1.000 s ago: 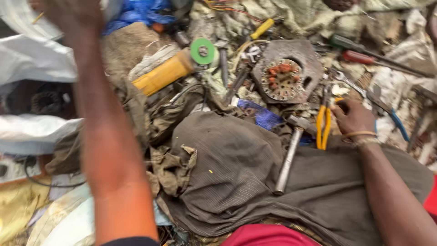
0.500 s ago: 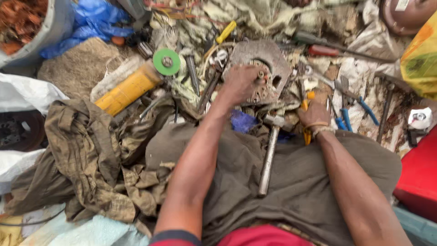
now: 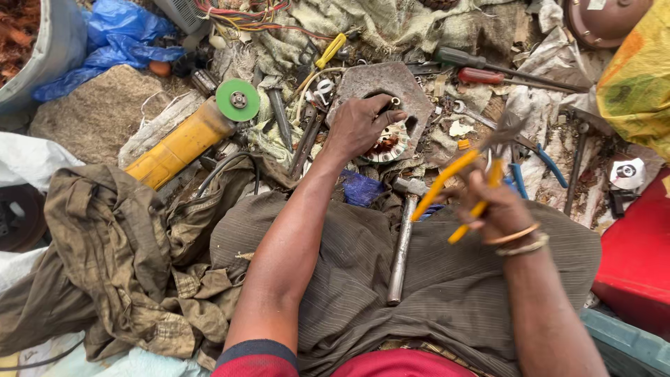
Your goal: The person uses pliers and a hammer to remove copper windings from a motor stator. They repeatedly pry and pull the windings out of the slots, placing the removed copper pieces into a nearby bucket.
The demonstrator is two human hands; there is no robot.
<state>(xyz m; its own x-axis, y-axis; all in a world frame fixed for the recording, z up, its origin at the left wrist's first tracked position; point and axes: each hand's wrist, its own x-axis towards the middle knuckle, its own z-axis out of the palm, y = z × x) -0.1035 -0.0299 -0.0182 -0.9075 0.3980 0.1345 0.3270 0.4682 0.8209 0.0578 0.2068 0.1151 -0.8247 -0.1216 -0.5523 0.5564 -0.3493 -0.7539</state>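
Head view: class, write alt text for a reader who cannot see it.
A person's left hand grips a grey metal motor housing on cluttered ground, while the right hand lifts yellow-handled pliers. A hammer lies on the lap; a yellow angle grinder sits left.

Open lap cloth [image 3: 453, 293] between arms (hammer [image 3: 400, 251] across it)

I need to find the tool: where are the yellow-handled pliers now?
In the head view, the yellow-handled pliers are at the right, held in the right hand, above the lap and right of the metal hammer.
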